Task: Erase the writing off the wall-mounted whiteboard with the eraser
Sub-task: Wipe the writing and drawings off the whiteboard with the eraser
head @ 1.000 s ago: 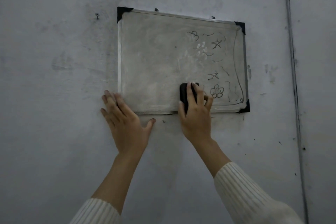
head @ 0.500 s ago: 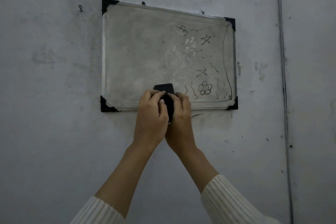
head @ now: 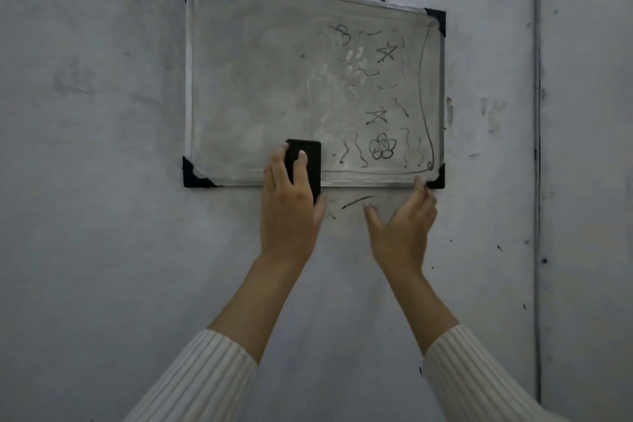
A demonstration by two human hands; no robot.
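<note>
Parted since half a second ago, the hands no longer share a grip. The grey metal-framed rectangular whiteboard [head: 257,79] carries doodles only on its right half. The left hand [head: 291,216] curls its fingers round the black oblong eraser [head: 311,154], upright at the board's bottom edge. The right hand [head: 400,229] lies spread, empty, on the wall [head: 102,199] beneath. The inked flower [head: 382,146] and stars [head: 387,52] sit right of the eraser, nearer that empty hand.

eraser [head: 310,156] lower part hidden behind left hand [head: 291,216]; right hand [head: 400,229] fingertips [head: 419,182] blurred
</note>
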